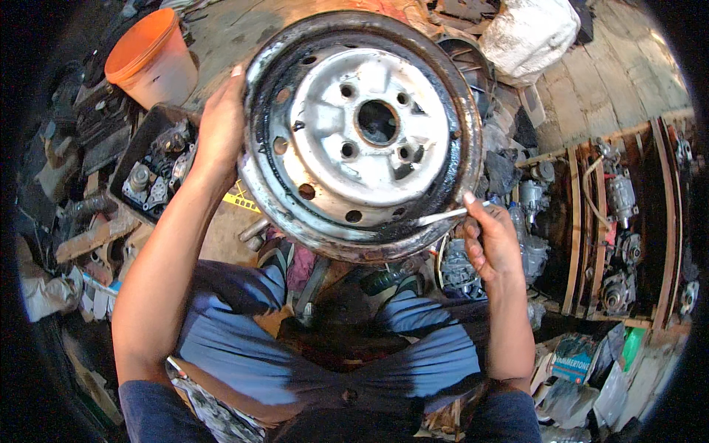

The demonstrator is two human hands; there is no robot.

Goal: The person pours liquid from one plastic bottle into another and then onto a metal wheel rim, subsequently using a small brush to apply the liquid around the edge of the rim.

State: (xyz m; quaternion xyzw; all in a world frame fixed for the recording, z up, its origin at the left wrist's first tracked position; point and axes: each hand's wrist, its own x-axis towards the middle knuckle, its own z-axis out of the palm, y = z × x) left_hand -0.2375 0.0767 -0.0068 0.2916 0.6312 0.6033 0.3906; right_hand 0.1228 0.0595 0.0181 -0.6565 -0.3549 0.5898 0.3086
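Note:
A steel wheel rim (314, 159) is held up in front of me, tilted so its face shows. Its silver centre has a large hub hole and several bolt holes, while the outer ring is dark, wet-looking and stained. My left hand (221, 122) grips the rim's left edge, fingers partly hidden behind it. In my right hand (491, 232) is a slim white stick-like tool (442, 216), pinched between thumb and fingers at the lower right. The tool's far tip meets the dark channel inside the outer ring; its exact kind cannot be made out.
An orange bucket (159, 66) stands at the far left, near a black crate (136, 159) of metal parts. On the right, a wooden rack (574, 229) bears several metal assemblies. A white sack (532, 40) lies at the back right. My bent legs (244, 332) are below the rim.

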